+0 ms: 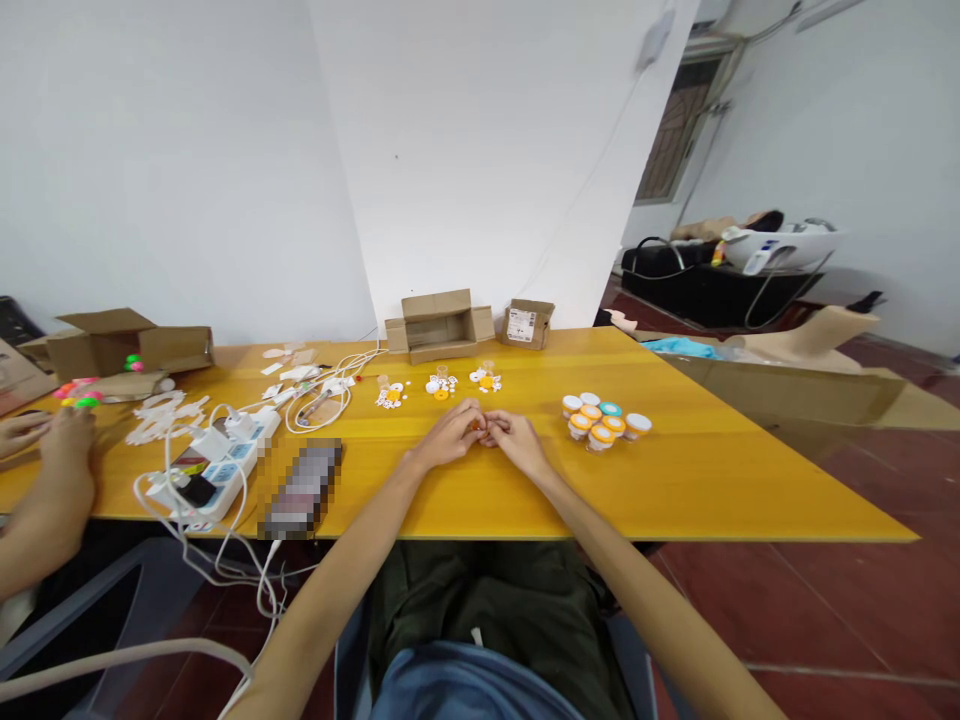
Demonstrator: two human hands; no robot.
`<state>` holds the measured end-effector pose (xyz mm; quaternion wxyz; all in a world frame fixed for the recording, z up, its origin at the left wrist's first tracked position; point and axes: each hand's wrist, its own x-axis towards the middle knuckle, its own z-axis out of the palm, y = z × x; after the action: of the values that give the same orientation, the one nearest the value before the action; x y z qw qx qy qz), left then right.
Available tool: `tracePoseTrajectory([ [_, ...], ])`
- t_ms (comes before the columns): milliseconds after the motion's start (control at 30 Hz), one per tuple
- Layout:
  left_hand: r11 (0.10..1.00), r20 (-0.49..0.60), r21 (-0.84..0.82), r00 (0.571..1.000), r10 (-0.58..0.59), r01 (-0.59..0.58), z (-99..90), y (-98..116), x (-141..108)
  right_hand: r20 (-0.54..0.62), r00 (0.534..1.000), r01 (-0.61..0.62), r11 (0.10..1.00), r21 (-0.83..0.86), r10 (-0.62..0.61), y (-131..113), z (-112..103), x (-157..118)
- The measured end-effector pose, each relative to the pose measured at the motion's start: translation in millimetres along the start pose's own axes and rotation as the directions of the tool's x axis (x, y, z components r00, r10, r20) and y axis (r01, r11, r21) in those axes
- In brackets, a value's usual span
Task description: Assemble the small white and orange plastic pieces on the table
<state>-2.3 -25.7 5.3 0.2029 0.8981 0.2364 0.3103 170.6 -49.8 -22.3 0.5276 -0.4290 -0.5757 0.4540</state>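
Observation:
My left hand and my right hand meet above the middle of the table, fingers closed and tips together. A small orange piece shows between the fingertips; most of it is hidden, so its exact kind does not show. Just beyond my hands lie three little heaps of white and orange parts: a left heap, a middle heap and a right heap, each with a small clear cup. To the right of my hands several small round containers with white, orange and teal lids stand in a cluster.
An open cardboard box and a smaller box stand by the wall. At left are a power strip with tangled white cables, a phone and another person's arm. The table's front edge lies before me.

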Motion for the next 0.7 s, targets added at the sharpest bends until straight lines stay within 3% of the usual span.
tracePoseTrajectory([
  [700, 0.999, -0.023, 0.041, 1.0, 0.016, -0.015, 0.6, 0.6, 0.7, 0.006, 1.0, 0.012, 0.999, -0.042, -0.011, 5.0, -1.6, 1.9],
])
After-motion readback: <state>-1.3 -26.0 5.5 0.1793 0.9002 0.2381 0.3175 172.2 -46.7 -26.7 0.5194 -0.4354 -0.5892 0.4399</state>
